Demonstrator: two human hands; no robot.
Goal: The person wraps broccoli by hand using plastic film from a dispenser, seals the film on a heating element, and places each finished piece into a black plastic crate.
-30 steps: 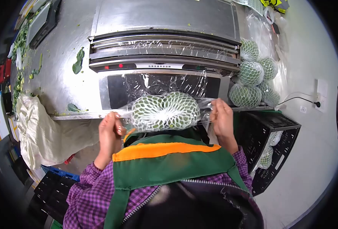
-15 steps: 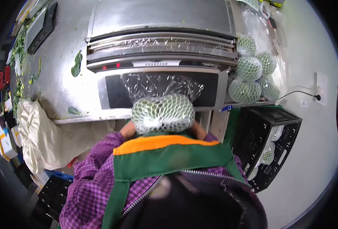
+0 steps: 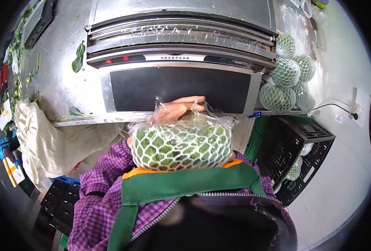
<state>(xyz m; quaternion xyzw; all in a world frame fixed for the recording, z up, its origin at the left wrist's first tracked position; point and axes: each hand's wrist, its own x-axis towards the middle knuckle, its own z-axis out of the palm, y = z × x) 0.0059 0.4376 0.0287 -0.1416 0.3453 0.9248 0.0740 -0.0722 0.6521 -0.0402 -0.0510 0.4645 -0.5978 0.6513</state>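
A pack of broccoli (image 3: 181, 146), bumpy green heads in white foam netting, is held up before my apron, tilted toward me. Clear film covers it, with loose crumpled ends standing up at its far edge. My left hand (image 3: 175, 111) reaches round the far side, its fingers together and pointing right, pressing on the film there. Of my right hand (image 3: 234, 156) only a sliver shows at the pack's right end; its fingers are hidden behind the pack. Just beyond is the film-wrapping machine (image 3: 173, 57), with a dark flat plate (image 3: 177, 85) in front.
Several netted packs (image 3: 277, 98) are piled right of the machine. A black crate (image 3: 294, 154) with more stands below, near the wall socket (image 3: 355, 116). Loose leaves (image 3: 78, 57) lie on the metal table at left. A cream sack (image 3: 39, 142) hangs at its front edge.
The pack has come off the plate toward my chest and tipped up. My left hand has moved to its far side, and the film that was spread over the plate is gathered against the pack.
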